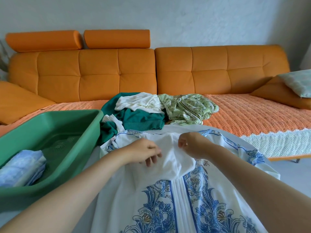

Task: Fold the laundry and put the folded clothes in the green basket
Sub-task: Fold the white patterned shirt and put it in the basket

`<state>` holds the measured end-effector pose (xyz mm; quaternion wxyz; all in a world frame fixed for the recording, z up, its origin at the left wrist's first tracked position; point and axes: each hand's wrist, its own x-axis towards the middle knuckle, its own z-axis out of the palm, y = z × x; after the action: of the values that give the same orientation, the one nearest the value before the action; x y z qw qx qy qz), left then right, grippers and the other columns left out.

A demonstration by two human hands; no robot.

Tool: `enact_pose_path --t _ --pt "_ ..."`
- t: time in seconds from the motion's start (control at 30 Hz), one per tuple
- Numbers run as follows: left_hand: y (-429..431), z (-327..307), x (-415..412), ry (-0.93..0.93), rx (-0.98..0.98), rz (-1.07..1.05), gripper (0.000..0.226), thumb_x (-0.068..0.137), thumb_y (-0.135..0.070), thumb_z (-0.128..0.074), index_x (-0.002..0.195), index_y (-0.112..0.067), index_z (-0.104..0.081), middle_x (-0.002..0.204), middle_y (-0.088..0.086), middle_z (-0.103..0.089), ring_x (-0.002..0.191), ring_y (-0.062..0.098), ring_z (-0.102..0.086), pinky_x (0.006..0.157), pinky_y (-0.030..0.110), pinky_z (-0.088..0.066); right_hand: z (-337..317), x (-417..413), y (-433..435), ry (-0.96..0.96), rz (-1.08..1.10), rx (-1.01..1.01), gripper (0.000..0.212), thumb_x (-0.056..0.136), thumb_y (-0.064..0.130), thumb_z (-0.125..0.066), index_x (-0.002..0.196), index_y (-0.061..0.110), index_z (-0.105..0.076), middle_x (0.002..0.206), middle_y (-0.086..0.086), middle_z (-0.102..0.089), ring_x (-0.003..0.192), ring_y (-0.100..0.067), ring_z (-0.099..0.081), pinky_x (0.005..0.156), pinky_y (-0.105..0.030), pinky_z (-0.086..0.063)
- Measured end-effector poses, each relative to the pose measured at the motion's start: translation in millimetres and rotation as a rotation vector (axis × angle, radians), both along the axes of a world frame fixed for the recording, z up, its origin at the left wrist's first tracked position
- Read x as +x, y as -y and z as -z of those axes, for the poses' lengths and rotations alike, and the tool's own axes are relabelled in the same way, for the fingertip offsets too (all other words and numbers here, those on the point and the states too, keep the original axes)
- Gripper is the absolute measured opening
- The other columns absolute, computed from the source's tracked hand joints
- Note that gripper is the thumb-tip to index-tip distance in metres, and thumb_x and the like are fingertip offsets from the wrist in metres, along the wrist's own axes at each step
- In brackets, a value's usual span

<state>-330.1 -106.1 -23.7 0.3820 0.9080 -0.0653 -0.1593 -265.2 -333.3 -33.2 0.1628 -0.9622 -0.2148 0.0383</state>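
Where left hand (145, 152), right hand (191, 145) pinch — dress (176, 204) bunched between.

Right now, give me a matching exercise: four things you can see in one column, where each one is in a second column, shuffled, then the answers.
Things:
1. blue cloth
2. dress
3. leaf-print garment
4. cushion

Places:
A. far right of the sofa
B. in the basket
C. under the left hand and right hand
D. in the unfolded pile

Pairs: 1-B, 2-C, 3-D, 4-A
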Motion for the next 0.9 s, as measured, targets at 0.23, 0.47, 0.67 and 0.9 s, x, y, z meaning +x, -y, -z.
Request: enact_pose_path --t 0.23,0.47,0.67,0.9 --pt "-15.5 24.5 73.8 0.242 0.541 -0.391 0.048 0.104 -0.043 -0.035 0.148 -0.026 -0.04 0.138 0.008 -0.056 0.115 0.03 -0.057 0.079 0.034 -0.042 28.5 62.7 18.6 0.058 0.179 0.042 0.035 0.104 0.021 -0.043 0.137 0.027 -0.056 0.139 -0.003 -0.05 0.098 -0.023 -0.06 0.073 -0.031 -0.048" --pt "-18.8 42.8 123.1 0.352 0.126 -0.543 0.031 0.101 -0.023 -0.045 0.13 -0.027 -0.056 0.129 0.007 -0.061 0.096 0.025 -0.057 0.077 0.032 -0.045 36.9 108.4 21.6 0.046 0.211 0.016 0.014 0.099 0.023 -0.059 0.101 0.015 -0.071 0.086 -0.001 -0.065 0.073 -0.02 -0.061 0.062 -0.029 -0.049" --pt "-25.7 39.1 156.1 0.254 -0.488 -0.84 0.028 0.103 -0.024 -0.052 0.13 -0.022 -0.059 0.122 0.0 -0.058 0.096 0.019 -0.061 0.074 0.027 -0.047 37.0 132.6 3.6 0.217 0.345 0.225 0.031 0.1 0.003 -0.041 0.112 0.008 -0.07 0.108 -0.015 -0.069 0.076 -0.023 -0.053 0.062 -0.028 -0.038" --pt "-21.0 49.8 134.3 0.634 0.098 -0.655 0.021 0.1 -0.019 -0.047 0.115 -0.021 -0.061 0.118 0.005 -0.054 0.1 0.024 -0.056 0.079 0.031 -0.039 37.1 120.8 -1.2 0.274 0.235 0.206 0.038 0.101 0.026 -0.047 0.137 0.02 -0.057 0.149 -0.005 -0.046 0.126 -0.028 -0.052 0.096 -0.038 -0.048"
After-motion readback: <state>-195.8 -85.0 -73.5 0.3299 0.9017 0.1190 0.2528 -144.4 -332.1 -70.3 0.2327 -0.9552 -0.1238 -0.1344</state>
